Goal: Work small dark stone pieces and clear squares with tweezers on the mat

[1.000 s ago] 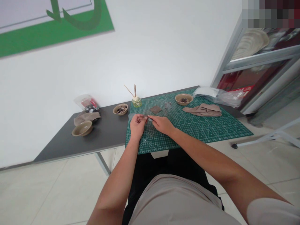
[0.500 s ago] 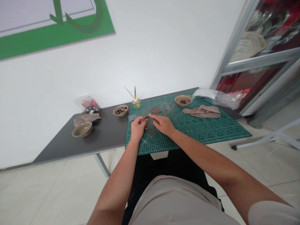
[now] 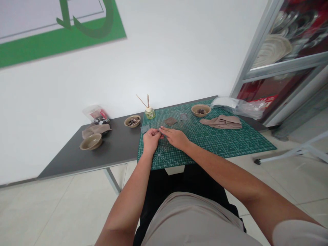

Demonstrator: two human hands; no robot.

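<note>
My left hand (image 3: pixel 151 139) is over the left part of the green cutting mat (image 3: pixel 220 147), its thumb and fingers pinched together. Whatever lies between them is small, dark and too hidden to name. My right hand (image 3: pixel 177 138) meets it from the right, fingers close together and stretched toward the left fingertips; its thumb is mostly hidden. Just beyond the hands lies a flat brown square (image 3: pixel 170 121). A small clear greyish piece (image 3: pixel 145 128) is beside my left hand, and another clear piece (image 3: pixel 183 117) is farther back.
A bowl of mixed dark and light pieces (image 3: pixel 132 121) stands near a reed diffuser (image 3: pixel 149 112). At right are a bowl with dark pieces (image 3: pixel 201 110), a brown cloth (image 3: pixel 222 122) and a plastic bag (image 3: pixel 238 104). Another bowl (image 3: pixel 91 141), cloth and bag sit left.
My right fingers have gone from a bent pinch to a straighter, flatter pose against the left fingertips. The left hand stays nearly in place. The clear piece beside it shows apart from the fingers.
</note>
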